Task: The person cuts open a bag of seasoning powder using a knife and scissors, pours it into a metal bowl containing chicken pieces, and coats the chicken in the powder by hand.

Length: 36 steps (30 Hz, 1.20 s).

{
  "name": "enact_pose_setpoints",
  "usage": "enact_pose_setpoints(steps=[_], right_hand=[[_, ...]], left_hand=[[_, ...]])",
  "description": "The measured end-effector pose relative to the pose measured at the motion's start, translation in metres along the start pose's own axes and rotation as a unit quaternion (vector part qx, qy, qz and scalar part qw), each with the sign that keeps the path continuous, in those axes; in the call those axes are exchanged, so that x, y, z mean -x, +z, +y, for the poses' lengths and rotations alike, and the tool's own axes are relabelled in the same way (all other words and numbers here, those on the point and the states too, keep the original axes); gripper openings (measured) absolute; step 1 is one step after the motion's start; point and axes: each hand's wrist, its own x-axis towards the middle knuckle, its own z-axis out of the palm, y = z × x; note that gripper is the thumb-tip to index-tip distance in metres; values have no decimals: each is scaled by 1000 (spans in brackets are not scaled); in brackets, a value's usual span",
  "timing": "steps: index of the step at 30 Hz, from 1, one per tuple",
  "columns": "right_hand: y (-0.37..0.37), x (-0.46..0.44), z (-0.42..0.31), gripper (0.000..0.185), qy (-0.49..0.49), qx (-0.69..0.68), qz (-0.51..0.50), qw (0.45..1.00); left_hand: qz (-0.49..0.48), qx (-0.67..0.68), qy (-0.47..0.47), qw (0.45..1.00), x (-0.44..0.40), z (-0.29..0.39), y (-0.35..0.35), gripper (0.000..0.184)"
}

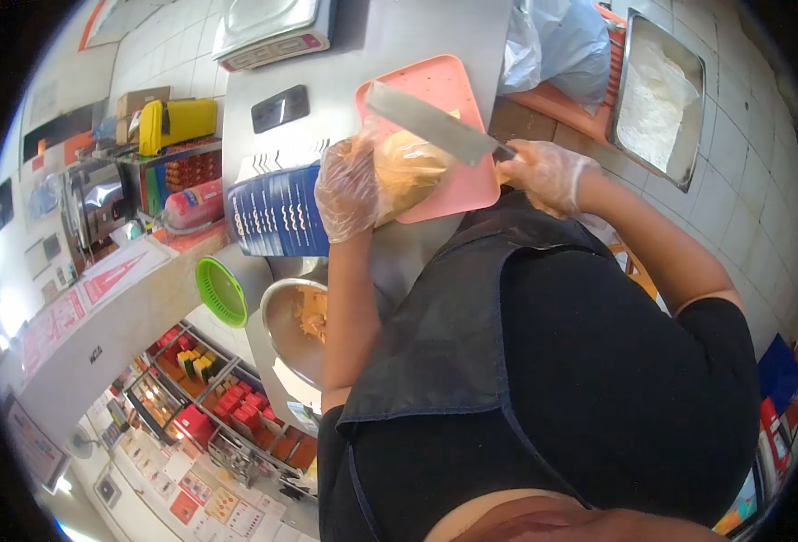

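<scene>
My right hand (544, 176), in a clear plastic glove, is closed around the dark handle of a wide-bladed knife (431, 124). Its blade points left across the pink cutting board (464, 181), above a yellow-brown block of food (408, 172) that seems to be in clear plastic. At the block's left side is my left hand (349, 188), also gloved, with its fingers curled against the block and plastic. Part of the block is covered by the blade and that hand. Whether the blade touches the food I cannot tell.
Left of the board stands a blue box (277, 215), with a phone (280, 107) behind it and a scale (272, 32) farther back. A metal bowl (277, 330) and green basket (222, 291) sit nearer. A tray of white powder (657, 104) is at right.
</scene>
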Motion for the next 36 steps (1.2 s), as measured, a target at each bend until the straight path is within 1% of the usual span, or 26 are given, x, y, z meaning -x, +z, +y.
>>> enact_pose_setpoints(steps=[1, 3, 4, 5, 7, 9, 11, 12, 14, 15, 16, 19, 20, 23, 26, 29, 32, 35, 36], right_hand=[[1, 1, 8, 26, -26, -5, 20, 999], [-2, 16, 0, 21, 18, -75, 32, 996], [-8, 19, 11, 24, -91, 44, 79, 992], [-13, 23, 22, 25, -93, 94, 79, 988], [-26, 24, 35, 29, -98, 198, 80, 972], [-37, 25, 28, 36, -102, 285, 58, 951], [-46, 28, 21, 47, -101, 364, 44, 925], [-44, 27, 20, 48, -112, 380, 60, 916], [-35, 22, 20, 53, -131, 413, 93, 897], [-32, 21, 17, 52, -135, 419, 93, 893], [-30, 19, 12, 52, -139, 427, 93, 889], [-27, 14, 10, 50, -161, 450, 103, 873], [-27, 12, 10, 49, -168, 456, 109, 867], [-35, 6, 12, 43, -207, 495, 114, 836], [-41, -3, 16, 43, -241, 507, 128, 817], [-39, -9, 16, 41, -230, 526, 128, 809], [-29, -13, 16, 42, -218, 510, 144, 820], [-18, -20, 23, 41, -184, 467, 164, 849], [-19, -21, 23, 41, -196, 420, 179, 868]], left_hand=[[-19, -10, -18, 1000, 3, -4, -5, 16], [-55, -28, -54, 997, 6, -9, -14, 16], [-87, -97, -60, 990, 7, -5, -20, 20], [-123, -163, -22, 979, 9, 0, -25, 20], [-187, -293, 50, 936, 13, 7, -32, 22], [-135, -230, 7, 964, 27, -3, -29, 21], [-84, -162, -31, 983, 48, -34, -15, 17], [-11, -110, -2, 994, 52, -32, -9, 11], [0, -69, -4, 998, 55, -17, -6, 9], [5, -48, -5, 999, 55, -11, -7, 8], [-32, -72, -9, 997, 66, -34, 4, 7], [-27, -52, 38, 998, 71, -23, 9, 7], [-11, -99, 112, 989, 68, -21, 10, 8], [-18, -74, 143, 987, 69, -7, 10, 7], [-50, -117, 140, 982, 71, -3, 12, 12], [-80, -110, 143, 980, 73, -3, 21, 12], [-89, -87, 128, 984, 87, -10, 35, 8], [-2, 53, 145, 988, 77, 26, 23, 9], [7, 55, 98, 994, 85, 18, 24, 10]])
